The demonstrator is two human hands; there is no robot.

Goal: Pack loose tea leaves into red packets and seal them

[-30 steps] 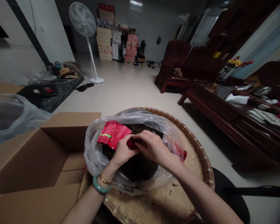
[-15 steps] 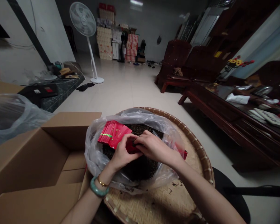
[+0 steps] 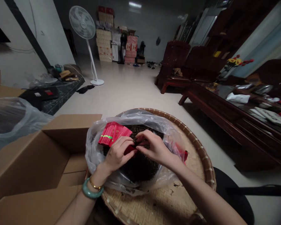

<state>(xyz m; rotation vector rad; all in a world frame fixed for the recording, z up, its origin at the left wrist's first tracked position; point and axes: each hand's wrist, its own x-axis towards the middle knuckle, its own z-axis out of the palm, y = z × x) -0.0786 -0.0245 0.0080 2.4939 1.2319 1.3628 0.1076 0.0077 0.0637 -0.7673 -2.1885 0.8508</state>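
My left hand (image 3: 118, 153) is closed around a small red packet (image 3: 129, 150), which its fingers and thumb partly cover. At the packet's right end, my right hand (image 3: 154, 147) has its thumb and fingers curled together; what lies between the fingertips is too dark to make out. Both hands are above a heap of dark dried leaves, which look like tea (image 3: 140, 170), inside a clear plastic bag (image 3: 96, 159). A fanned stack of red packets (image 3: 110, 134) lies on the leaves, just beyond my left hand.
The bag stands on a round woven bamboo tray (image 3: 207, 162) with scattered leaf bits. Red packets (image 3: 184, 155) show at the bag's right side. An open cardboard box (image 3: 44, 162) is at left, a white fan (image 3: 93, 62) ahead, and a dark wooden table (image 3: 224, 115) at right.
My left hand has turned over the packet and shifted slightly left, its fingers now more across the top. The right hand's fingers have spread a little at the packet's end.
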